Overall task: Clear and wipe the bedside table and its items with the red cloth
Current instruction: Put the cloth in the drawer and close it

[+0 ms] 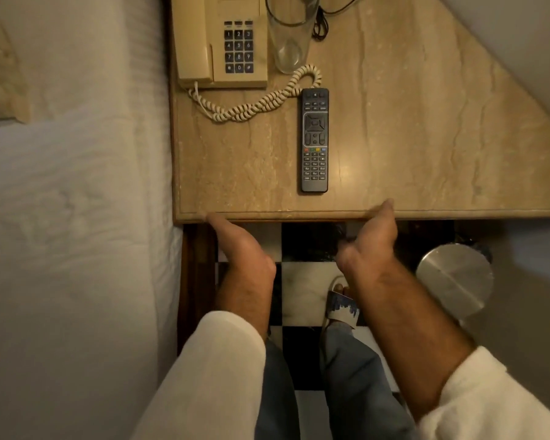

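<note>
The bedside table (426, 138) has a beige marble top. On it stand a beige phone (223, 42) with a coiled cord (258, 103), an empty tall glass (289, 36) and a black remote (314, 139). My left hand (242, 246) and my right hand (369, 242) reach to the table's front edge, each with its thumb at the rim. The fingers of both hands are hidden under the tabletop. No red cloth is in view.
A bed with white sheets (77, 201) runs along the left of the table. A round metal lid (454, 277) sits low on the right. Below is a black-and-white checkered floor (305, 281), with my sandalled foot (343, 304). A black cable (321, 27) lies behind the glass.
</note>
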